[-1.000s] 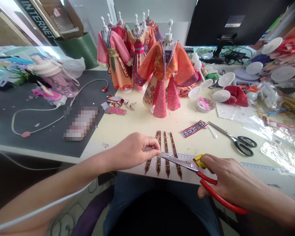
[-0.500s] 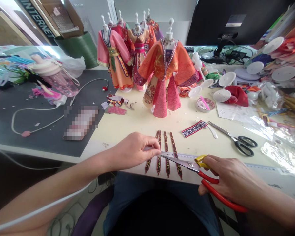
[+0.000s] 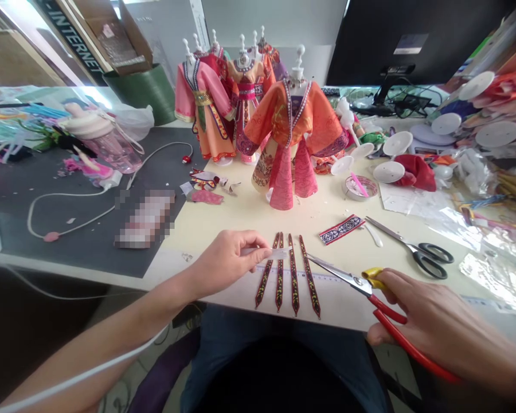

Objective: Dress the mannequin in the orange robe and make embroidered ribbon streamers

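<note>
A whitish, see-through strip [image 3: 280, 253] is pinched between the thumb and fingers of my left hand [image 3: 226, 259], its free end pointing right. Under and around it, several narrow dark patterned ribbons [image 3: 311, 281] with pointed lower ends lie side by side across a ruler [image 3: 327, 278]. My right hand [image 3: 430, 304] grips red-handled scissors [image 3: 356, 281], with yellow wrapping on one handle. The blade tips are near the rightmost ribbon, apart from the strip, and look almost together.
Behind the ribbons stand several dressed doll forms, the nearest in an orange robe [image 3: 298, 120]. To the right lie a navy patterned trim piece [image 3: 341, 229] and black-handled scissors [image 3: 417, 249]. A phone-like blurred object [image 3: 146, 221] and a pink bottle [image 3: 116, 146] are on the left.
The scissors have drawn back to the right, away from my left fingers. My left hand has turned slightly and moved a little left, so the whitish strip now shows. The view has shifted slightly.
</note>
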`<action>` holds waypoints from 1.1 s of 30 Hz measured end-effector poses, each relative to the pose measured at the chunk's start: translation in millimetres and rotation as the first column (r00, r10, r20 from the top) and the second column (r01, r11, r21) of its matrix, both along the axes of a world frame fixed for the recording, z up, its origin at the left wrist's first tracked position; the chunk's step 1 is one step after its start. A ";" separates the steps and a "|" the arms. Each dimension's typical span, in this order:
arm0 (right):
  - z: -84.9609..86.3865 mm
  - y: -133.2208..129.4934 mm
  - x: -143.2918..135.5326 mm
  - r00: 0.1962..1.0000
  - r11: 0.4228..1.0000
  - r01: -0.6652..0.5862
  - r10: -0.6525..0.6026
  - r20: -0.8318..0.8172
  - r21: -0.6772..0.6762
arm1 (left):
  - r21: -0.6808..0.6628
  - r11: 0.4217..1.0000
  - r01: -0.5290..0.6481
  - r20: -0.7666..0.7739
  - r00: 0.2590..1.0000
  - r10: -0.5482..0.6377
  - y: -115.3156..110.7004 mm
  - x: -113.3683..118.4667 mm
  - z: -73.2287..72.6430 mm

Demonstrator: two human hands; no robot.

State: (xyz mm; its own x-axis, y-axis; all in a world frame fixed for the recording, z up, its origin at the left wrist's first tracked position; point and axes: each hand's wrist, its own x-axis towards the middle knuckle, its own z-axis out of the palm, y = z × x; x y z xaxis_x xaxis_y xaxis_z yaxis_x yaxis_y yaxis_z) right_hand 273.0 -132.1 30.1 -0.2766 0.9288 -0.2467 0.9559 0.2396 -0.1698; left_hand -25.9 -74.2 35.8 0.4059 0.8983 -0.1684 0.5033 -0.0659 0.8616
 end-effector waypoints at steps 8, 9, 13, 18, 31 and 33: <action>-8.4 -8.9 -25.7 0.997 1.000 -0.012 0.013 -0.079 0.025 | -0.030 0.994 -0.105 0.085 0.991 0.107 -3.9 10.9 -7.2; -11.4 -8.9 -27.5 0.997 0.999 -0.013 0.017 -0.079 0.043 | -0.029 0.993 -0.114 0.098 0.988 0.117 -4.1 11.7 -7.7; -17.9 -7.5 -31.4 0.997 0.995 -0.017 0.023 -0.068 0.098 | -0.039 0.986 -0.163 0.162 0.972 0.168 -5.2 12.4 -9.2; -16.4 -7.0 -33.3 0.996 0.994 -0.001 0.011 -0.086 0.108 | -0.106 0.963 -0.249 0.264 0.926 0.269 -5.1 12.1 -13.1; -14.5 -3.6 -43.7 0.986 0.995 0.094 -0.087 -0.139 0.042 | -0.148 0.941 -0.306 0.414 0.845 0.339 -5.8 16.2 -16.8; -13.7 -3.3 -45.2 0.984 0.994 0.101 -0.094 -0.154 0.042 | -0.152 0.938 -0.311 0.418 0.840 0.346 -5.9 16.3 -16.7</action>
State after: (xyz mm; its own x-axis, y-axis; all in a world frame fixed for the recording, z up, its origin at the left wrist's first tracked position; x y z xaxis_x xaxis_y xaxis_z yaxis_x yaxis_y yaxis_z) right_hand 227.7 -135.4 16.4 -0.2146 0.9631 -0.1623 0.9394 0.1580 -0.3044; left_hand -9.6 -80.1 19.1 0.1369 0.9836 -0.1177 0.0596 0.1104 0.9921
